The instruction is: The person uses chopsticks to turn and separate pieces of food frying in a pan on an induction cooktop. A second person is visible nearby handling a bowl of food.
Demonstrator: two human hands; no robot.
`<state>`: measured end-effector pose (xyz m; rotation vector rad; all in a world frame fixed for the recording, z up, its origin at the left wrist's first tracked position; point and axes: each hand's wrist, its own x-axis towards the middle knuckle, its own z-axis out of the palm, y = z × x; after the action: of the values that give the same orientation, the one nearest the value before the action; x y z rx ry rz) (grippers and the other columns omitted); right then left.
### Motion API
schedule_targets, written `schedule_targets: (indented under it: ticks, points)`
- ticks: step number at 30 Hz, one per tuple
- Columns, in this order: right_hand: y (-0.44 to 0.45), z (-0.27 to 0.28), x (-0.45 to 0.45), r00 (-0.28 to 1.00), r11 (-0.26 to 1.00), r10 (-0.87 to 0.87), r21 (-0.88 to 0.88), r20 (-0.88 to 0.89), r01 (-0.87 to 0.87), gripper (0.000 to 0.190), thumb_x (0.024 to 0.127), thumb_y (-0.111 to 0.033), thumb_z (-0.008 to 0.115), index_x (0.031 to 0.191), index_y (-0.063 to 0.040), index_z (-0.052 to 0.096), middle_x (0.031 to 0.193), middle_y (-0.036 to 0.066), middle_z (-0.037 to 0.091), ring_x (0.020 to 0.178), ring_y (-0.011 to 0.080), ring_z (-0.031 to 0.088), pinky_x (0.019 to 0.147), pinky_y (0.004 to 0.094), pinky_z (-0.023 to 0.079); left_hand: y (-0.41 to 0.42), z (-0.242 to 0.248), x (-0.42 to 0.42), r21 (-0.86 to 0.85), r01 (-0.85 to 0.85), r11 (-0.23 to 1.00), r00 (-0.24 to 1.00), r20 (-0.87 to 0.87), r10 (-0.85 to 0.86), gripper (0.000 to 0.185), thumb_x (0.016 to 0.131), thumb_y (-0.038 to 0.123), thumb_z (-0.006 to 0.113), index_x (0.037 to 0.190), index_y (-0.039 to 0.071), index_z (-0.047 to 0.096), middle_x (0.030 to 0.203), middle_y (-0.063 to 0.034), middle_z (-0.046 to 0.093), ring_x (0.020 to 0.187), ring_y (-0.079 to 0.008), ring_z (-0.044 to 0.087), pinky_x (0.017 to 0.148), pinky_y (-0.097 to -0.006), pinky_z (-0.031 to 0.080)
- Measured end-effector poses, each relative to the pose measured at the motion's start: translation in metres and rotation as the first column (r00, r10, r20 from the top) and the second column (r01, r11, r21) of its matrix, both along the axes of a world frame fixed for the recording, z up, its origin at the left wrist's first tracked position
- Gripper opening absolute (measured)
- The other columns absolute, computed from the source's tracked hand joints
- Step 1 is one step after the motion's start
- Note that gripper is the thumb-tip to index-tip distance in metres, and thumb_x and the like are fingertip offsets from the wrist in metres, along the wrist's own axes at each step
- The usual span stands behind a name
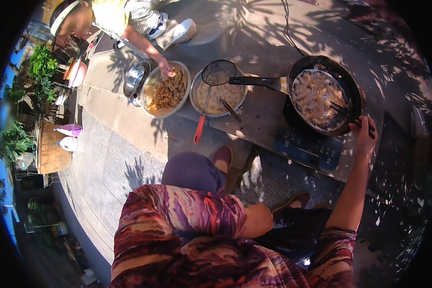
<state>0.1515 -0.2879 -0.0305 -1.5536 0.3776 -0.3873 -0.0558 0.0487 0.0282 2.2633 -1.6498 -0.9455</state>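
Note:
My right hand point(365, 135) grips dark chopsticks point(340, 109), their tips among browned pieces frying in bubbling oil point(318, 97). The black frying pan point(353, 81) stands on an induction cooker point(307, 145), its handle pointing left. My left hand is out of view; only a bent, bare part of that arm shows over my lap. A bowl of pale, battered pieces point(226, 97) stands left of the pan, with a red-handled wire skimmer point(219, 72) across it and a dark utensil point(231, 110) leaning in it. Farther left, a basin point(184, 68) holds fried brown pieces point(169, 93).
Another person point(108, 14) crouches at upper left, one hand point(165, 68) at the fried pieces. Metal bowls point(136, 79) stand beside that basin. A cable point(287, 28) runs behind the pan. A white bottle point(69, 144) and a purple package point(70, 129) are at the far left.

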Motion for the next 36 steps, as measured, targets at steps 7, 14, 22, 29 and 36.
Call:
schedule_targets:
  ticks: [7,14,22,29,36]
  points:
    - [0.005,0.002,-0.006,1.000,1.000,-0.004,-0.018,0.013,0.004,0.027,0.100,-0.025,0.058,0.105,0.001,0.062,0.094,0.010,0.064,0.072,0.0169,0.069,0.069,0.0283,0.056,-0.002,-0.004,-0.002,-0.026,0.004,1.000,1.000,-0.011,-0.005,0.015,0.080,0.017,0.060,0.085,0.006,0.069,0.088,-0.0108,0.069,0.082,-0.0285,0.069,0.068,-0.0407,0.054]
    - [0.004,0.004,-0.013,0.997,1.000,0.017,0.007,0.076,-0.018,0.023,0.099,-0.024,0.060,0.102,-0.001,0.063,0.092,0.008,0.064,0.072,0.0156,0.068,0.068,0.0271,0.057,-0.001,-0.018,-0.004,-0.071,-0.007,0.997,1.000,0.004,0.008,0.016,0.078,0.019,0.062,0.080,0.006,0.070,0.081,-0.0126,0.069,0.078,-0.0315,0.069,0.067,-0.0425,0.054]
    - [0.008,0.002,-0.016,0.993,0.999,0.041,0.001,0.108,-0.042,0.020,0.099,-0.020,0.059,0.099,0.000,0.062,0.092,0.005,0.062,0.077,0.0127,0.065,0.065,0.0268,0.057,0.003,-0.021,0.002,-0.096,-0.033,0.995,0.999,0.012,0.034,0.011,0.074,0.013,0.065,0.076,0.005,0.072,0.078,-0.0144,0.070,0.078,-0.0343,0.070,0.066,-0.0431,0.056]
    - [0.006,-0.017,-0.017,0.986,0.999,0.051,0.011,0.161,-0.053,0.019,0.100,-0.021,0.058,0.099,-0.002,0.062,0.092,0.004,0.061,0.076,0.0119,0.062,0.063,0.0266,0.057,0.000,-0.028,0.007,-0.068,-0.006,0.998,0.999,0.041,0.009,0.012,0.072,0.013,0.066,0.075,0.004,0.074,0.076,-0.0157,0.070,0.076,-0.0343,0.070,0.064,-0.0437,0.056]
    - [0.017,-0.014,-0.024,0.991,0.997,0.069,-0.036,0.113,-0.066,0.022,0.101,-0.023,0.057,0.101,-0.001,0.061,0.092,0.004,0.060,0.073,0.0111,0.061,0.063,0.0259,0.056,0.001,-0.031,0.002,-0.109,-0.052,0.993,0.994,0.095,0.062,0.013,0.071,0.016,0.067,0.074,0.005,0.072,0.075,-0.0144,0.070,0.076,-0.0337,0.070,0.064,-0.0434,0.056]
